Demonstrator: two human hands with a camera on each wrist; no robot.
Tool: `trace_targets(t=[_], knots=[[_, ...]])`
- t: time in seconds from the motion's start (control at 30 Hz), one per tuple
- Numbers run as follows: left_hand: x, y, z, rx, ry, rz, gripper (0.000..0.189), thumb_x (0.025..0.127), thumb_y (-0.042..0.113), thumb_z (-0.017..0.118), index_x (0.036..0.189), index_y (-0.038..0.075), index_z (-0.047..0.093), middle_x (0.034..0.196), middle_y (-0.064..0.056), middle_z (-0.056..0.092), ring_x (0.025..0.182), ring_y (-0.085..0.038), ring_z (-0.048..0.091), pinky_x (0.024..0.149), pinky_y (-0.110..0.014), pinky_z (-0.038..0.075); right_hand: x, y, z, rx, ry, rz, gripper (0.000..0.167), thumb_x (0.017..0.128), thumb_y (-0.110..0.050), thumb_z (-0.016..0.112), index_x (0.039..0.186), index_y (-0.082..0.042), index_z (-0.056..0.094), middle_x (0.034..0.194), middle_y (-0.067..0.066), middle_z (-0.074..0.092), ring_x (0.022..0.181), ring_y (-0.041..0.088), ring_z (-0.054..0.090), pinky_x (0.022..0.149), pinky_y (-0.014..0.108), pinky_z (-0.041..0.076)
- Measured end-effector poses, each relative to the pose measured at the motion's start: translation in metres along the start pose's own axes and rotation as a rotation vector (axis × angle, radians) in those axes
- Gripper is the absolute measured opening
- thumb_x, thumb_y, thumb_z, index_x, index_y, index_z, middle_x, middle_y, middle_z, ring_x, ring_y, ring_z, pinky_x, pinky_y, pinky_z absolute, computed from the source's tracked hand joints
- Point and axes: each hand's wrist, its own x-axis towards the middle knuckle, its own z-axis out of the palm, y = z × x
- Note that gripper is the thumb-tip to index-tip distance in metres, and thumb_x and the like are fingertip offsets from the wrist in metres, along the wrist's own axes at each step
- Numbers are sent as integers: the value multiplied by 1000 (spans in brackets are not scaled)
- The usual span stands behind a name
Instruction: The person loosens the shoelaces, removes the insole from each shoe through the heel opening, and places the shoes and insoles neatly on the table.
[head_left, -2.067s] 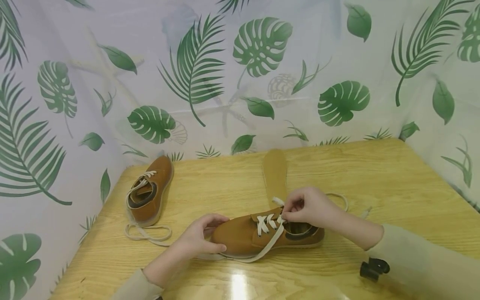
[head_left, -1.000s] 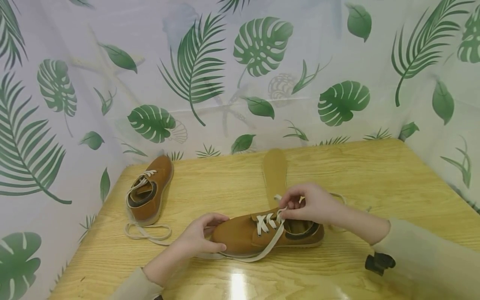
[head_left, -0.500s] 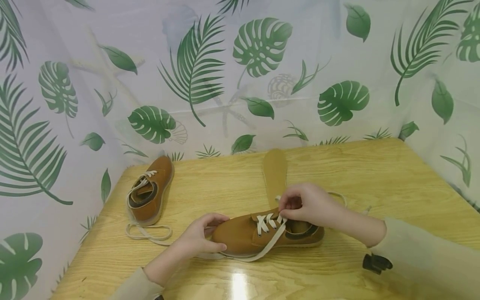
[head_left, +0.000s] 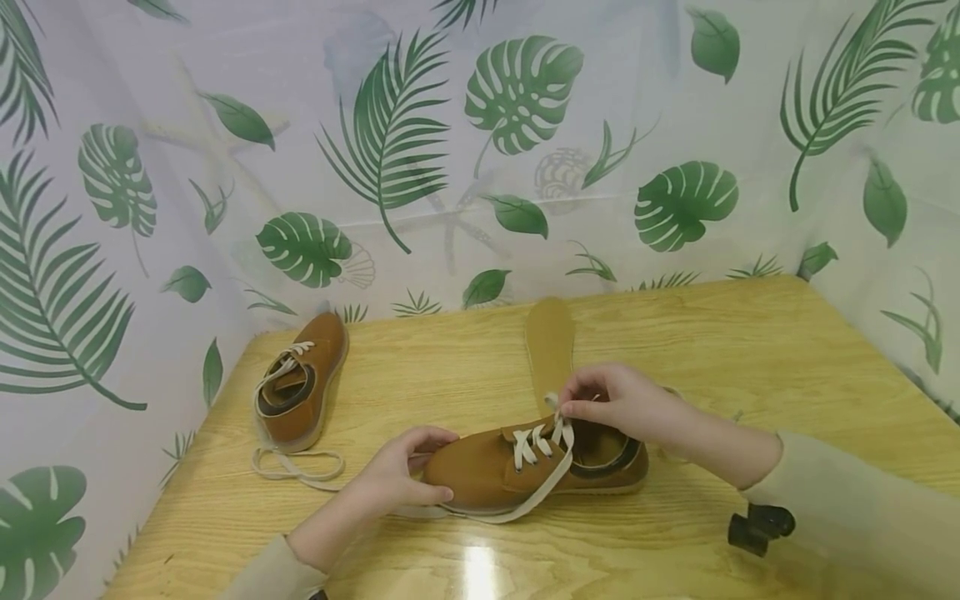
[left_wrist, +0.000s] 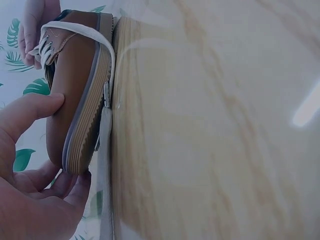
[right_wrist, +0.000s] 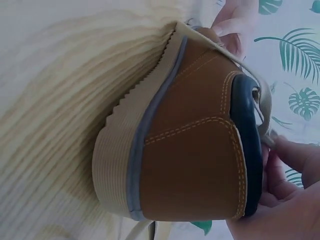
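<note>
A brown leather shoe [head_left: 472, 473] lies across the table, toe to the left, with its cream shoelace [head_left: 546, 490] threaded in crosses through the front eyelets. My left hand [head_left: 401, 469] grips the toe; in the left wrist view the thumb lies on the upper and the fingers curl at the toe end of the sole. Over the shoe's opening, my right hand [head_left: 618, 404] pinches the lace near the top eyelets. In the right wrist view the lace [right_wrist: 265, 102] rises past the dark collar to the thumb and fingertips. The right fingers partly hide the opening.
Another brown laced shoe [head_left: 315, 367] stands at the table's left, its loose lace [head_left: 300, 475] trailing toward my left wrist. A tan insole [head_left: 550, 346] lies behind the held shoe. Patterned cloth [head_left: 450, 150] hangs along the back and sides of the wooden table [head_left: 750, 350].
My right hand makes small shifts at the top eyelets, and the lace there now stands a little higher, drawn up to the fingertips. My left hand and the shoe stay put.
</note>
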Motion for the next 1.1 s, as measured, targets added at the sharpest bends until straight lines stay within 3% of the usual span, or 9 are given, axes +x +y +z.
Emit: trace_targets(t=[0.13,0.4,0.63,0.9,1.1], knots=[[0,0,-1,-4,-4,0,66,87,0,82,147,3,54,151,-22,54,143,-50,50,118,-58,50,2,-1,0,13,-3,18,10,102,-13,71,104,-4,71,104,6,75,95,13,64,84,22,56],[0,1,-1,-8,-2,2,65,87,0,82,146,3,55,149,-21,56,143,-49,51,120,-59,48,4,-1,1,28,-50,-23,12,94,-7,79,101,-1,72,98,7,74,87,11,68,78,22,61],[1,-1,-1,-13,-1,10,65,87,0,83,146,2,55,149,-21,56,142,-47,51,121,-58,46,4,-1,4,-48,-39,-72,19,87,-6,87,99,-2,72,92,6,72,81,9,64,72,22,61],[1,-1,-1,-6,-4,15,66,87,0,83,146,2,55,149,-21,56,142,-46,51,121,-59,46,4,-2,6,-134,-38,-103,10,90,-7,84,94,-7,75,86,0,72,74,5,61,66,21,57],[1,-1,-1,-2,4,4,66,86,0,84,146,3,56,148,-20,57,142,-46,52,121,-58,46,5,0,2,-40,-55,-29,8,95,-8,79,96,-3,73,91,3,73,81,10,63,72,22,58]])
